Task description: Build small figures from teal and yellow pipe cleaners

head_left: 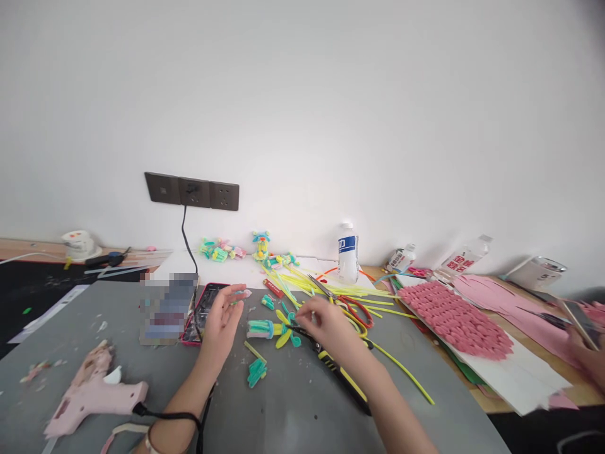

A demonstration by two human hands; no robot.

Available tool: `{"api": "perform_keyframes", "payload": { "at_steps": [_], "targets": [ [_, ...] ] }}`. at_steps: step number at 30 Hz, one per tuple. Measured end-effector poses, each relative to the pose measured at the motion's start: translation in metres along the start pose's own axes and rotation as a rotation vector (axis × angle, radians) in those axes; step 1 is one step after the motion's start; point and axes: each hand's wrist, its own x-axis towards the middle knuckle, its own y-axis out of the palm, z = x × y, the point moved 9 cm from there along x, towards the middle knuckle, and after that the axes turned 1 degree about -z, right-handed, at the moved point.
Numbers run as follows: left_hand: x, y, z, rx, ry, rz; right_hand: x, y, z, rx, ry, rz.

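My left hand (225, 318) is raised over the table beside a pink-cased phone (203, 315), its fingers loosely curled and apart. My right hand (326, 323) has thumb and forefinger pinched together; whatever may be between them is too small to make out. Under it lie pliers (345, 380) with black and yellow handles. Just left of the right fingertips sits a pipe-cleaner figure (262, 329) in teal, white and yellow, with petal-like loops. A smaller teal pipe-cleaner piece (256, 372) lies in front of it. Behind the right hand are orange-handled scissors (357, 309).
A pink glue gun (99, 397) lies front left, its cord running near my left arm. Yellow pipe cleaners (378, 301) spread behind a bottle (348, 255). Finished figures (261, 246) stand by the wall. A pink bumpy mat (454, 318) and another person's hand (583, 350) are at right.
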Motion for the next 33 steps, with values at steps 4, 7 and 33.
{"api": "perform_keyframes", "payload": {
  "at_steps": [4, 7, 33],
  "targets": [
    [-0.001, 0.0, 0.0, 0.009, 0.004, 0.002, -0.011, 0.053, 0.043, -0.17, -0.085, 0.113],
    [-0.002, 0.001, 0.0, 0.015, 0.009, 0.002, -0.018, 0.078, 0.05, -0.322, -0.096, 0.085],
    [-0.008, 0.019, -0.018, 0.088, 0.107, 0.185, -0.004, 0.038, 0.035, 0.376, -0.013, -0.167]
  ]
}}
